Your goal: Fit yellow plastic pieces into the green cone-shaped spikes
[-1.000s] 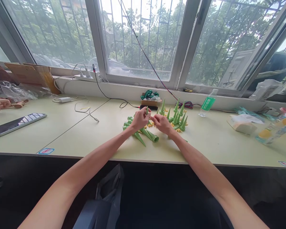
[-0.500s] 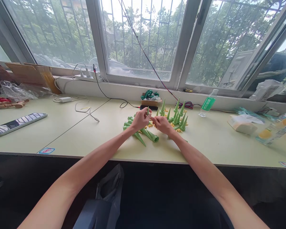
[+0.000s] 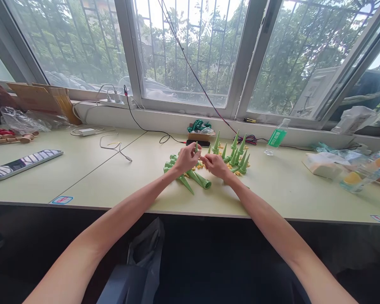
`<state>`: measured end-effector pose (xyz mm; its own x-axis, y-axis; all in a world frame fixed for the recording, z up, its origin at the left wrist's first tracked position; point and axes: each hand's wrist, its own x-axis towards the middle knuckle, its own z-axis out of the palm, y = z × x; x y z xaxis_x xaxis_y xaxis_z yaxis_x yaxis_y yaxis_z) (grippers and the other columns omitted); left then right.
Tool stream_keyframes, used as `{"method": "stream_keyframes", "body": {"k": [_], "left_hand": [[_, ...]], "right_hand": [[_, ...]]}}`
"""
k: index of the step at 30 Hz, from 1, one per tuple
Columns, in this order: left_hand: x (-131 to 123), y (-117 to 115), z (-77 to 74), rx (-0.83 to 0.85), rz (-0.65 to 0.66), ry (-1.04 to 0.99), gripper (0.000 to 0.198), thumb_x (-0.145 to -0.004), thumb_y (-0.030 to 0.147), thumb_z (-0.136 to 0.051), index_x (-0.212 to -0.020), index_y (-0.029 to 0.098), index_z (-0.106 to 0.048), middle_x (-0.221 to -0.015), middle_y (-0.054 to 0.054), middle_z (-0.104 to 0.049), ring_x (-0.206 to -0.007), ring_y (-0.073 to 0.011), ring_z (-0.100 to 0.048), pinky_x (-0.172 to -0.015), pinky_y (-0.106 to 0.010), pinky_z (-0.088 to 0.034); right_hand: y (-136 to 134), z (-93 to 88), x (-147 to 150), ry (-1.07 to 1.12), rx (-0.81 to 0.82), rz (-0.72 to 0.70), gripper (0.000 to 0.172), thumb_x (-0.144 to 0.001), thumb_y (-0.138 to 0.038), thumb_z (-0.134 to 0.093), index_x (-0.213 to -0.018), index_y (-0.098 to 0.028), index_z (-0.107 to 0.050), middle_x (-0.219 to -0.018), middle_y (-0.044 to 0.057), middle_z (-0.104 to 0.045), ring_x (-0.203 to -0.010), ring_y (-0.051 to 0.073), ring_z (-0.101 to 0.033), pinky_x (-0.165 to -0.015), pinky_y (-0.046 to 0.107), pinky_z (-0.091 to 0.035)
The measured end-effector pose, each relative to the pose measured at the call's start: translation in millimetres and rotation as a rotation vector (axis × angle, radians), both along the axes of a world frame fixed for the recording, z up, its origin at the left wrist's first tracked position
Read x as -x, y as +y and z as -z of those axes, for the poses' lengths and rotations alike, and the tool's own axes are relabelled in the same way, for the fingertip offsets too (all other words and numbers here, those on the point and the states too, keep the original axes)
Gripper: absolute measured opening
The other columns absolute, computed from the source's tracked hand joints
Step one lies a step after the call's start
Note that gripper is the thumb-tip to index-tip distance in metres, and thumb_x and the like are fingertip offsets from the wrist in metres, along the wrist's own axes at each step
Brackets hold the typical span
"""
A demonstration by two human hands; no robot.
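Observation:
My left hand (image 3: 186,158) is closed round a green plastic cone (image 3: 196,147) whose tip pokes up above the fingers. My right hand (image 3: 215,164) meets it fingertip to fingertip, pinched on something too small to name. Below the hands, several green cones lie on their sides (image 3: 190,179) on the pale table (image 3: 114,177). Behind the right hand, several more green cones stand upright (image 3: 237,154) among small yellow pieces (image 3: 237,172).
A black cable (image 3: 145,126) runs from a power strip (image 3: 114,100) on the sill. A phone (image 3: 22,164) lies far left. A green-labelled bottle (image 3: 276,137) stands right of the cones; tissues (image 3: 321,165) and a drink bottle (image 3: 364,171) sit far right.
My hands have hardly moved. At the far left, another person's hand has left the view. At the far right, a plastic bag and another person's arm have come in by the drink bottle.

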<state>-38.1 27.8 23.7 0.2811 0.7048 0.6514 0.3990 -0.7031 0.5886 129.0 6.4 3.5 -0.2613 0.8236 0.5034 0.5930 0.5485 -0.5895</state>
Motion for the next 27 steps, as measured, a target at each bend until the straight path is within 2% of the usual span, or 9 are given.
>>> {"method": "stream_keyframes", "body": {"k": [4, 10, 13, 17, 21, 27], "left_hand": [[-0.1, 0.0, -0.5, -0.012, -0.009, 0.004, 0.014, -0.084, 0.027, -0.054, -0.092, 0.019, -0.062, -0.058, 0.003, -0.051, -0.051, -0.0112, -0.040, -0.053, -0.024, -0.035], [-0.6, 0.6, -0.4, -0.003, -0.008, -0.021, 0.013, -0.084, 0.027, -0.055, -0.092, 0.019, -0.062, -0.059, 0.003, -0.053, -0.051, -0.0106, -0.041, -0.053, -0.024, -0.035], [-0.1, 0.3, -0.1, -0.003, 0.005, -0.012, 0.013, -0.084, 0.027, -0.055, -0.091, 0.019, -0.062, -0.058, 0.004, -0.052, -0.050, -0.0103, -0.039, -0.053, -0.024, -0.034], [0.1, -0.7, -0.4, -0.007, 0.027, -0.004, 0.015, -0.084, 0.030, -0.057, -0.092, 0.019, -0.064, -0.057, 0.004, -0.049, -0.050, -0.0106, -0.039, -0.051, -0.024, -0.032], [-0.8, -1.3, -0.9, 0.002, 0.035, -0.014, 0.017, -0.084, 0.032, -0.057, -0.091, 0.019, -0.064, -0.057, 0.004, -0.049, -0.051, -0.0107, -0.039, -0.051, -0.024, -0.031], [-1.3, 0.6, -0.8, 0.008, -0.027, -0.057, 0.013, -0.084, 0.029, -0.056, -0.089, 0.019, -0.063, -0.060, 0.003, -0.053, -0.051, -0.0105, -0.040, -0.052, -0.024, -0.034]], "right_hand": [[0.9, 0.1, 0.1, 0.003, 0.009, 0.005, 0.049, -0.097, -0.053, -0.040, -0.062, -0.020, -0.049, -0.052, -0.001, -0.054, -0.051, 0.012, -0.048, -0.059, 0.026, -0.037], [1.1, -1.2, 1.0, 0.049, -0.049, 0.021, 0.033, -0.090, -0.051, -0.054, -0.080, -0.019, -0.057, -0.062, -0.001, -0.057, -0.056, 0.012, -0.046, -0.058, 0.025, -0.035], [0.8, -1.1, 1.1, 0.050, -0.034, 0.012, 0.034, -0.092, -0.047, -0.052, -0.072, -0.019, -0.054, -0.058, -0.001, -0.055, -0.055, 0.012, -0.044, -0.057, 0.025, -0.035], [0.5, -0.8, 0.8, 0.026, -0.011, 0.012, 0.045, -0.095, -0.048, -0.044, -0.060, -0.020, -0.046, -0.054, 0.000, -0.054, -0.054, 0.012, -0.046, -0.057, 0.025, -0.034], [0.4, -1.2, 1.1, 0.024, 0.007, 0.006, 0.051, -0.097, -0.052, -0.041, -0.058, -0.020, -0.045, -0.053, 0.000, -0.054, -0.053, 0.012, -0.048, -0.057, 0.025, -0.036], [-2.2, -3.6, 2.1, 0.111, -0.033, 0.011, 0.032, -0.089, -0.050, -0.057, -0.084, -0.019, -0.058, -0.061, -0.001, -0.058, -0.054, 0.012, -0.048, -0.057, 0.026, -0.037]]}}
